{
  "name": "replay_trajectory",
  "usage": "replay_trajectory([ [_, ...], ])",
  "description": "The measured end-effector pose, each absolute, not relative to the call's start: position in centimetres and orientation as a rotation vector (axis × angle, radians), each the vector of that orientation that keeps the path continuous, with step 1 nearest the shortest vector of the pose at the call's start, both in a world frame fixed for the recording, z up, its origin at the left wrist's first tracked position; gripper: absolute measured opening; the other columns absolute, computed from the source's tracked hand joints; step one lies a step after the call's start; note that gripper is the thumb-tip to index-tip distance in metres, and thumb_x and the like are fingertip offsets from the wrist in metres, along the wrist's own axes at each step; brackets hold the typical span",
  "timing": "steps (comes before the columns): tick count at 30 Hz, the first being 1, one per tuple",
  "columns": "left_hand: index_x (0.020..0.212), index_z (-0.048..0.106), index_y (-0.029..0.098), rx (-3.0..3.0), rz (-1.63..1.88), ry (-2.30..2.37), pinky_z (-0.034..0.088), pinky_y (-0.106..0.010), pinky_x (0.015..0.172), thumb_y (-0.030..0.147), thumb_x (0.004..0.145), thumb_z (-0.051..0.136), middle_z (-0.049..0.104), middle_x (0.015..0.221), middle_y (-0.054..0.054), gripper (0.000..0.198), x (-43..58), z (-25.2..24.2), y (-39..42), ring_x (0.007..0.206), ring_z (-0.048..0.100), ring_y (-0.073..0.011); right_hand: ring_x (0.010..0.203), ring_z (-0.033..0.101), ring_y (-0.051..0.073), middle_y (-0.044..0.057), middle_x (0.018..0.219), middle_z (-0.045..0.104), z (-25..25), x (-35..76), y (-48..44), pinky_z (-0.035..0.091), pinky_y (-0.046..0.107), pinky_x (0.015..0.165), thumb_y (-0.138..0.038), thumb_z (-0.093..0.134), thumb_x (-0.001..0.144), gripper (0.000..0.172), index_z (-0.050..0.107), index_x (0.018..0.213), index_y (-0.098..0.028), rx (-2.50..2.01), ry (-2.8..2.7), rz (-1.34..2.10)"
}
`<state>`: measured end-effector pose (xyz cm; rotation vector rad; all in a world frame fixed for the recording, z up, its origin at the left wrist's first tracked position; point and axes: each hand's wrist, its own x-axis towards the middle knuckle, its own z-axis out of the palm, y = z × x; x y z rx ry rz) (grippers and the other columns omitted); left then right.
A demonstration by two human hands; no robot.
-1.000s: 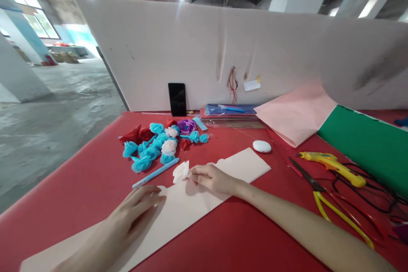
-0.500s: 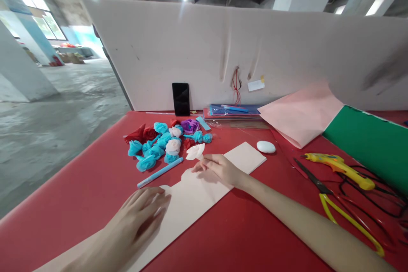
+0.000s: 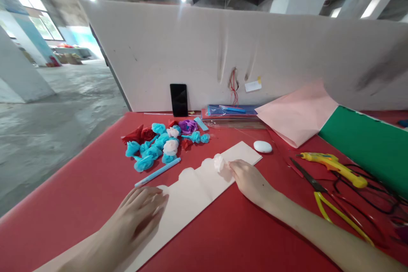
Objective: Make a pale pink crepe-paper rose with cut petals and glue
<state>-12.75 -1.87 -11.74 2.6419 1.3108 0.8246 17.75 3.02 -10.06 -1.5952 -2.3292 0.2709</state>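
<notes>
Head view: right hand (image 3: 250,179) pinches a white flower (image 3: 218,162) near the far end of the paper (image 3: 188,195).
Left hand (image 3: 138,210), loosely spread, seems to steady the paper; next likely calls for gentleness.

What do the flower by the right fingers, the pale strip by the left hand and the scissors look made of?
Flower: probably thin crepe-like paper, matte; soft ruffled folds suggest it, though fabric is possible.
Pale strip: likely paper or thin card, matte, judging by its flat face and cleanly cut edges.
Scissors: dull dark blades, probably metal; smooth yellow handle, perhaps plastic.
</notes>
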Motion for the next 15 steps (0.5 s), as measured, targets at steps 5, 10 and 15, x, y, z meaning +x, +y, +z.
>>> replay_trajectory([
  [5,0.105,0.058,0.028,2.641,0.745,1.318,0.045,-0.034,0.086,0.027,0.086,0.047,0.061,0.102,-0.005,0.023,-12.2,-10.9,-2.1,0.099,0.054,-0.0221,0.081,0.061,0.015,0.004,0.091,0.062,-9.3,17.3,3.8,0.052,0.034,0.072,-0.027,0.052,0.090,0.017,0.059,0.095,-0.012,-1.694,-2.349,0.286],
  [10,0.106,0.057,0.027,2.612,0.729,1.313,0.044,-0.036,0.085,0.026,0.086,0.047,0.061,0.101,-0.006,0.022,-11.2,-10.7,-2.2,0.098,0.053,-0.0229,0.088,0.060,0.017,0.006,0.102,0.061,-9.7,17.5,5.3,0.051,0.036,0.076,-0.029,0.052,0.090,0.022,0.058,0.103,-0.013,-1.758,-2.316,0.308],
  [15,0.106,0.058,0.026,2.632,0.714,1.303,0.044,-0.036,0.086,0.026,0.086,0.046,0.061,0.100,-0.006,0.023,-10.3,-10.5,-1.9,0.097,0.053,-0.0236,0.091,0.060,0.018,0.007,0.106,0.059,-9.8,17.7,6.7,0.051,0.038,0.078,-0.029,0.052,0.090,0.024,0.056,0.107,-0.014,-1.803,-2.273,0.327],
])
